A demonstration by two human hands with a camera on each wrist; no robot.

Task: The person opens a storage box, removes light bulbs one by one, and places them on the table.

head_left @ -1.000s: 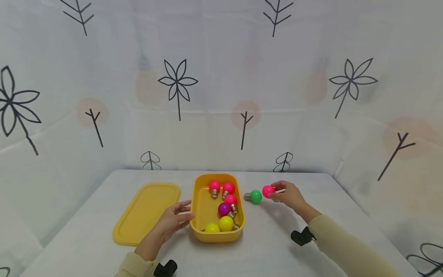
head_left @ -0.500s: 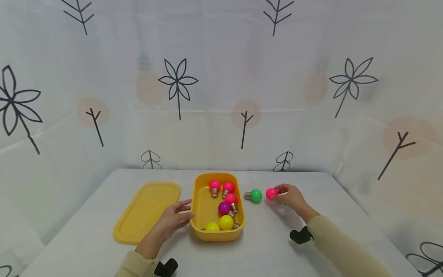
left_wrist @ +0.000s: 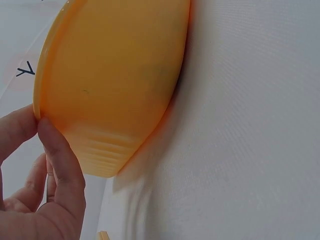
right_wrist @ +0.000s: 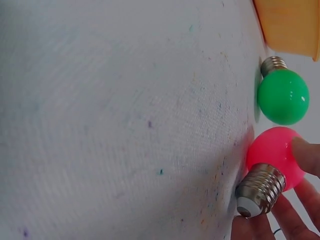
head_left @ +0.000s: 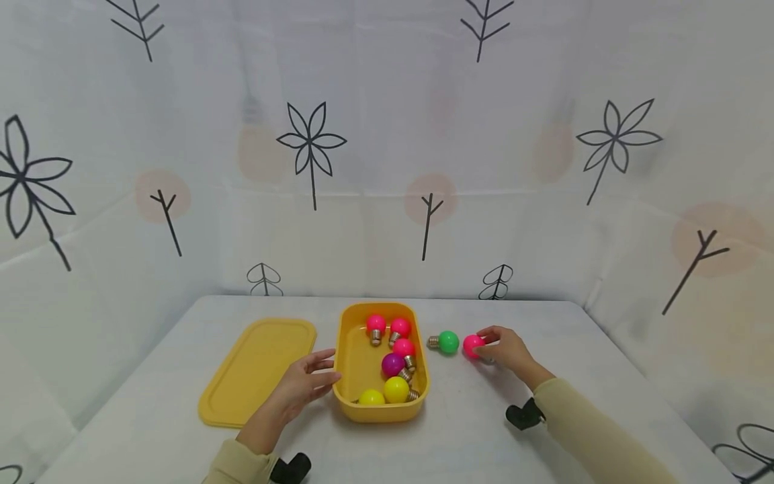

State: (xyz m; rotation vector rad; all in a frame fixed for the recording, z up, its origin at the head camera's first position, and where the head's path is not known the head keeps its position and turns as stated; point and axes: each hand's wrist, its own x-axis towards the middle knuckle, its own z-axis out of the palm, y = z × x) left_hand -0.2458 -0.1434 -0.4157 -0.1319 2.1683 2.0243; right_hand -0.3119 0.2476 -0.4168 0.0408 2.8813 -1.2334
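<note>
My right hand (head_left: 506, 349) holds a pink light bulb (head_left: 473, 346), thumb on the globe and fingers behind it. In the right wrist view this bulb's metal screw base (right_wrist: 261, 190) is right at the tabletop. Beside it a green light bulb (head_left: 449, 342) lies on its side, base toward the yellow box (head_left: 357, 363). Thumb and finger of my left hand (head_left: 297, 386) pinch the box's rim at its left side, as the left wrist view shows. Inside the box are several bulbs: pink ones (head_left: 376, 324), a purple one (head_left: 392, 364) and yellow ones (head_left: 396, 389).
A flat yellow lid (head_left: 256, 373) lies on the white-covered table (head_left: 459, 430), left of the box. Patterned white cloth (head_left: 375, 134) hangs behind and at both sides of the table.
My right hand has carried the pink bulb slightly right and down to the tabletop beside the green bulb. My left hand has stayed at the box rim.
</note>
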